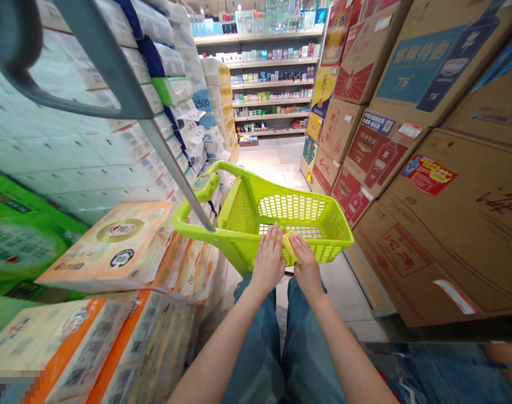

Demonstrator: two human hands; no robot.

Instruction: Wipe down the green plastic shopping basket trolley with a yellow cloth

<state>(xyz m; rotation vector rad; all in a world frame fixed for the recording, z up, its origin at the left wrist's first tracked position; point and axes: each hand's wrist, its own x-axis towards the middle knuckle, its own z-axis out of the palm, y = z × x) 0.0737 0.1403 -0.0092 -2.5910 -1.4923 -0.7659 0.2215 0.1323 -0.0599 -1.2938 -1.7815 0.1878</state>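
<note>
A lime-green rolling shopping basket (239,238) with perforated walls stands in front of my knees. A grey pull-up handle (172,168) rises from its left end toward the upper left. My left hand (270,257) lies on the near rim with its fingers stretched out together. Beside it, my right hand (305,259) presses a small yellow cloth (288,244) to the same rim, fingers curled over it. Much of the cloth is hidden under the fingers. Through the holes of the basket floor, pale light shows.
Packs of tissue paper (113,241) are stacked on the left. Tall cardboard cartons (428,224) wall the right side. Straight ahead, a tiled aisle (277,160) leads to shelves (277,81) of small boxed goods. Part of another person in blue jeans (441,370) shows at the lower right.
</note>
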